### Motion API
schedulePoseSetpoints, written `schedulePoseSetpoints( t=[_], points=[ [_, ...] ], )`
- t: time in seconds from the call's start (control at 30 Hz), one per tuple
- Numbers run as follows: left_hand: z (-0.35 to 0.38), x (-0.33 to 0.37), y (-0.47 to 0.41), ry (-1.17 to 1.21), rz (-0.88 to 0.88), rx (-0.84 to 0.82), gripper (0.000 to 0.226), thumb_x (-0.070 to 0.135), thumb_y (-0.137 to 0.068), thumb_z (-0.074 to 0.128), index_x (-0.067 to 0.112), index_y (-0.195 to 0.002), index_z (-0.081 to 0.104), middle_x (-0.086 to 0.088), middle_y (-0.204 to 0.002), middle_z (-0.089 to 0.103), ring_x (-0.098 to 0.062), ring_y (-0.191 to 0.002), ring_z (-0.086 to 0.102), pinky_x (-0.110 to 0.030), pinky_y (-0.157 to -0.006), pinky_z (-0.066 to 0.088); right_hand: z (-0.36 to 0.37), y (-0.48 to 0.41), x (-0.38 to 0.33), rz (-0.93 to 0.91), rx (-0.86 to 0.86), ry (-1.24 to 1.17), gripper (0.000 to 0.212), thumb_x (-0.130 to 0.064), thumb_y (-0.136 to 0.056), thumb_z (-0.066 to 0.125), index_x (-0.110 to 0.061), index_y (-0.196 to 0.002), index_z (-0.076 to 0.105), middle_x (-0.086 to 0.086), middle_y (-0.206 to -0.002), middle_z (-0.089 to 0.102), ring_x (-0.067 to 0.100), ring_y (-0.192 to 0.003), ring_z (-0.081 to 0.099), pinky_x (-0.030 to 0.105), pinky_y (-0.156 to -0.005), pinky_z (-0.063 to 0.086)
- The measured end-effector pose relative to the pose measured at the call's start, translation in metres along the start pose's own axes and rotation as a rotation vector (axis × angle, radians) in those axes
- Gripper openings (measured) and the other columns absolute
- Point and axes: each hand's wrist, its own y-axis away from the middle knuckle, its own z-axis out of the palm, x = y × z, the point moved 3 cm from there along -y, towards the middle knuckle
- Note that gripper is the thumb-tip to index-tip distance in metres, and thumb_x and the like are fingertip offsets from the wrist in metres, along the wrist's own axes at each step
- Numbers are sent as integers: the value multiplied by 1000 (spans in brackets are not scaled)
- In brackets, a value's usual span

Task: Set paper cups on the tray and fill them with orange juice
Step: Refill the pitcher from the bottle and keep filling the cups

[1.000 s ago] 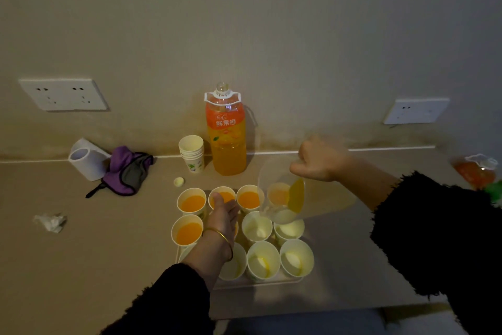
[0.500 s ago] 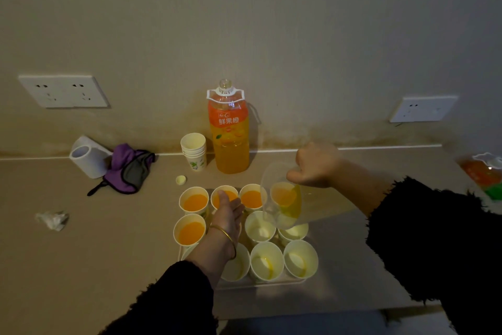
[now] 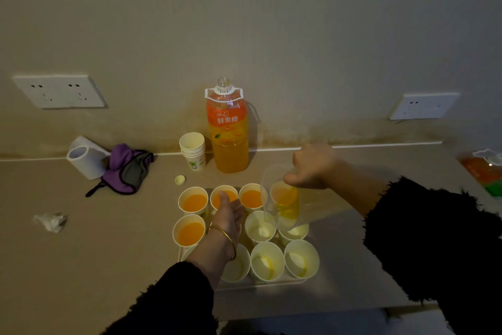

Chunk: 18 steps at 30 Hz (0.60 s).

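Observation:
Several paper cups stand in rows on a pale tray (image 3: 260,283). The back row and the middle-left cup (image 3: 189,233) hold orange juice; the front cups (image 3: 267,260) show only traces. My right hand (image 3: 312,167) grips a clear jug (image 3: 288,205), tilted with its spout low over the right middle cups and a little juice inside. My left hand (image 3: 228,215) lies over the middle of the tray with straight fingers, hiding the cup beneath it.
An uncapped orange juice bottle (image 3: 228,133) stands at the wall beside a stack of spare cups (image 3: 193,150). A small cap (image 3: 179,179), purple cloth (image 3: 127,169), tape roll (image 3: 84,161) and crumpled wrapper (image 3: 50,222) lie left. A packet (image 3: 483,171) lies at far right.
The jug has dipped a little lower and moved slightly toward me over the right middle cups. My left hand has stayed over the tray's middle.

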Motion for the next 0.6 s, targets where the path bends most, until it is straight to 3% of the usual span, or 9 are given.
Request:
schedulePoseSetpoints(
  t=[0.13, 0.33, 0.43, 0.6],
  points=[
    [0, -2, 1, -6, -3, -7, 71, 55, -97, 15, 3, -139, 39, -17, -143, 41, -25, -136, 34, -31, -107, 24, 0, 1, -1, -16, 11, 35, 43, -51, -87, 40, -12, -72, 52, 2, -62, 39, 24, -68, 46, 26, -54, 32],
    [0, -3, 2, -19, -17, -13, 72, 56, -96, 15, 4, -139, 40, -16, -142, 44, -26, -135, 36, -31, -101, 27, 0, 2, -1, -9, -1, 38, 46, -52, -87, 40, -16, -58, 39, 2, -62, 41, 20, -61, 44, 25, -52, 31],
    [-1, -3, 3, -23, -20, -16, 72, 56, -96, 15, 4, -139, 40, -16, -141, 45, -25, -134, 38, -28, -92, 28, 1, 2, -2, -4, -7, 44, 47, -53, -87, 39, -16, -58, 40, 2, -62, 42, 16, -56, 40, 26, -52, 32],
    [-3, -4, 3, -22, -12, -21, 72, 56, -96, 14, 4, -138, 41, -16, -141, 44, -25, -134, 37, -28, -94, 27, 2, 1, -4, -4, -15, 35, 45, -52, -87, 40, -17, -58, 40, 1, -62, 43, 15, -55, 40, 24, -50, 30]
  ],
)
